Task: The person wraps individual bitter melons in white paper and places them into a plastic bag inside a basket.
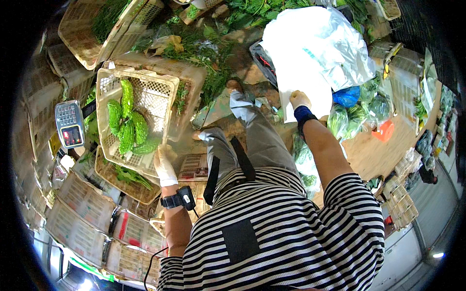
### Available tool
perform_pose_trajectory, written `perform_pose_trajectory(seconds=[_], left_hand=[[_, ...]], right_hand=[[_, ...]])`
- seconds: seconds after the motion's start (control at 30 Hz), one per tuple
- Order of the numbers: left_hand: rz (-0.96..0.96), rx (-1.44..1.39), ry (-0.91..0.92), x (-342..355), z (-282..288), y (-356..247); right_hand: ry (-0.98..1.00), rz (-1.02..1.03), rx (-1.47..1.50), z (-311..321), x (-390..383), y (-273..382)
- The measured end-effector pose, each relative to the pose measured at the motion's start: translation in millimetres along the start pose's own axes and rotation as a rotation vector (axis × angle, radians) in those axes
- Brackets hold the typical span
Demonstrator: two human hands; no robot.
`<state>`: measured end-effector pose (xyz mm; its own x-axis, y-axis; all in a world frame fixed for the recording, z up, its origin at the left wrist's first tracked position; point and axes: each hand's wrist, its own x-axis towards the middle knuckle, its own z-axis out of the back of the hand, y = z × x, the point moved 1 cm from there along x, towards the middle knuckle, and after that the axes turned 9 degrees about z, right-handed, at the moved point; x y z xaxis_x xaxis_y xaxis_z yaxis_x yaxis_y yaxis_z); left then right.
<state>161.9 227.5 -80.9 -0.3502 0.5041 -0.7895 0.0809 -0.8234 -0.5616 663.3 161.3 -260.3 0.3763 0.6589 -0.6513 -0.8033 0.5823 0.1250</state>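
While the gloved left hand (164, 165) grips the crate (145, 82) rim beside the gourds (127, 121), the right hand (299, 99), farther off, clutches a white bag (310, 53).

Both hands gloved white, left hand (164, 164) extended forward, right hand (299, 99) reaching forward, fingers curled

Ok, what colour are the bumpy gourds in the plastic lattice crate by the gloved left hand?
Green bumpy gourds, clearest in the head view.
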Motion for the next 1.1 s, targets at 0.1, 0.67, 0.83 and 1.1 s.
perform_pose_trajectory(seconds=[0.1, 0.67, 0.83, 1.1], left_hand=[[-0.017, -0.015, 0.010, 9.6, -2.1, 6.4], [-0.035, 0.164, 0.060, 18.1, 3.0, 26.0], [0.015, 0.182, 0.101, 5.1, -8.4, 18.5], [0.034, 0.181, 0.095, 8.6, -13.1, 21.6]], right_hand=[[-0.053, -0.043, -0.001, 17.0, -10.0, 21.1], [-0.189, 0.002, 0.144, 12.8, 2.5, 33.5], [-0.131, -0.007, 0.099, 11.0, 18.5, 32.5], [-0.136, 0.064, 0.187, -12.3, 33.0, 3.4]])
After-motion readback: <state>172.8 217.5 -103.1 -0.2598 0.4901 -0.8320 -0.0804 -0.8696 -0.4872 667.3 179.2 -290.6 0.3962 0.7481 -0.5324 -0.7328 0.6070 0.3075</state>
